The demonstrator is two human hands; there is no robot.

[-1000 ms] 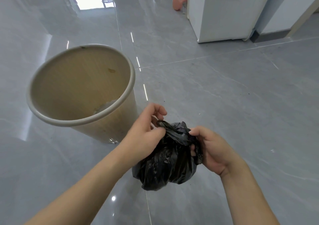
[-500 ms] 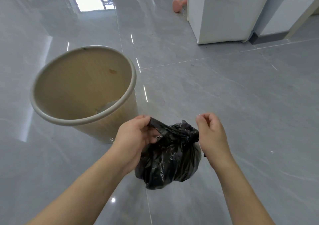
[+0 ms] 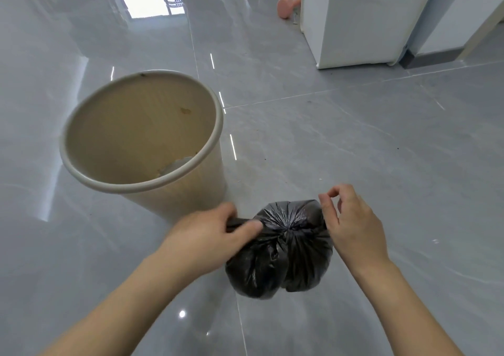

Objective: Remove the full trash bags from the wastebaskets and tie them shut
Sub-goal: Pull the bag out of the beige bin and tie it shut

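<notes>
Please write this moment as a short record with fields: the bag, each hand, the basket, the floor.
bag: black trash bag, out of the basket, neck gathered
left hand: left hand grips a twisted end of the bag
right hand: right hand at the bag's other side; grip unclear
basket: beige wastebasket, upright, no liner
floor: grey tiles

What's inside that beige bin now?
The bin holds no bag: bare beige walls with a small stain, and a pale scrap low down near the bottom. Its near rim hides the rest of the floor inside.
</notes>
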